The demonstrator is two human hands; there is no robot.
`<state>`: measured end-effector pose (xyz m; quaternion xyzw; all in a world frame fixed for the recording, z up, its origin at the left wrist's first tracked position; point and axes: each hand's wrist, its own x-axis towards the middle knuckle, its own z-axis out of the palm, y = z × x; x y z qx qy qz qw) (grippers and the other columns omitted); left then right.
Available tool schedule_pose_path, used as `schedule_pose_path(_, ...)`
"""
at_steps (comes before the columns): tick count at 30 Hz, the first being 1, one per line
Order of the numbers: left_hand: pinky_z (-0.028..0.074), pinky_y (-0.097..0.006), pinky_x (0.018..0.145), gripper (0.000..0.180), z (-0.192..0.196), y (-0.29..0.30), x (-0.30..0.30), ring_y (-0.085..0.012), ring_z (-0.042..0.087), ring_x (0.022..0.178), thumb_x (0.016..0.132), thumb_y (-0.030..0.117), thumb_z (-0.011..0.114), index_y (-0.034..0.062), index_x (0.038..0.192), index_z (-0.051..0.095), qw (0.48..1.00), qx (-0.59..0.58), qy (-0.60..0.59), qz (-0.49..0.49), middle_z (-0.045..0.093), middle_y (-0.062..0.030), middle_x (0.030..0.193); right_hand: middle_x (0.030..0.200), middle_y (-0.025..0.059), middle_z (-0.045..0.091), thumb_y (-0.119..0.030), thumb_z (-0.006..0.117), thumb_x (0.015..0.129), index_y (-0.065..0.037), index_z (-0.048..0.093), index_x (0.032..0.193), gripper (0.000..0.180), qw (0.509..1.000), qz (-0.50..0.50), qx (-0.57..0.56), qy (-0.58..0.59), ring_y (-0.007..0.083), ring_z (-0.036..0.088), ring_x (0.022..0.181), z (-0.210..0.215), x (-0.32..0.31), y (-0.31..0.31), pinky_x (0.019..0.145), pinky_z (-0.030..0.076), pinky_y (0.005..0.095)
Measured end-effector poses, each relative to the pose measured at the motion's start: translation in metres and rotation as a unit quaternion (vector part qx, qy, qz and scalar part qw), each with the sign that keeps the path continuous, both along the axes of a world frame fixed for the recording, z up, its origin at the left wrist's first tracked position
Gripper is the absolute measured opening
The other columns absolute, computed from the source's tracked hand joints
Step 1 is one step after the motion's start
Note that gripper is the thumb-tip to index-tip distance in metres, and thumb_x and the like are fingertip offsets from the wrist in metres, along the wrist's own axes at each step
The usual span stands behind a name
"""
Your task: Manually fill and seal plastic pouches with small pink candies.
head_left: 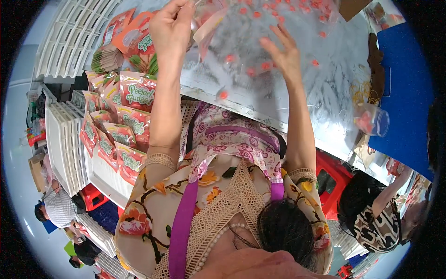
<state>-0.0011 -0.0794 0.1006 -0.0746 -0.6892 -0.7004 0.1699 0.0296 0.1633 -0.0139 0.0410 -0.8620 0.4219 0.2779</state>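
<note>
My left hand is raised at the top of the head view, thumb and fingers pinched on a clear and pink pouch, part of which is cut off by the picture's edge. To its right, my right hand hovers over the metal table with fingers apart and nothing in them. Small red candies in clear wrappers lie scattered beneath and around it. One wrapped candy rests by the near table edge. More candies are heaped at the far side.
Flat pouches are stacked on the table's left. Filled pink pouches fill a white crate at my left. A clear tub with candies lies at the right by a blue panel and rubber bands. Other people work behind.
</note>
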Motion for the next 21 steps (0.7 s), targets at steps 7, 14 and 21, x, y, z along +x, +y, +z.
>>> schedule_pose_path(7,0.041,-0.018,0.066,0.022,-0.006,-0.014,0.006,-0.0036,0.054,0.073,0.088,0.014,0.065,-0.0002,0.103,0.070,0.992,-0.118,-0.035,0.041,0.065,0.0016,0.083,0.140,0.0186,0.045,-0.057,0.073,0.069,-0.021,0.055,0.133,0.075,0.986,0.056,0.150,-0.051,0.0421,0.035,0.133,-0.022,0.016,-0.049,0.109,0.026,0.0506)
schedule_pose_path(14,0.043,-0.019,0.071,0.020,-0.006,-0.016,0.008,-0.0047,0.056,0.078,0.088,0.012,0.066,-0.0008,0.103,0.070,0.996,-0.087,0.010,0.017,0.067,-0.0008,0.088,0.115,0.0025,0.062,-0.034,0.071,0.077,-0.018,0.065,0.107,0.034,0.958,0.156,0.240,-0.017,0.0290,0.054,0.109,-0.025,0.027,-0.061,0.085,0.047,0.0424)
schedule_pose_path(21,0.043,-0.022,0.063,0.014,0.003,-0.021,0.016,-0.0061,0.056,0.070,0.090,0.006,0.057,-0.0010,0.095,0.069,0.996,-0.091,0.001,-0.001,0.064,0.0005,0.078,0.081,0.0057,0.066,-0.024,0.072,0.078,-0.012,0.068,0.096,0.022,0.983,0.052,0.174,0.002,0.0251,0.063,0.066,-0.031,0.024,-0.055,0.060,0.052,0.0372)
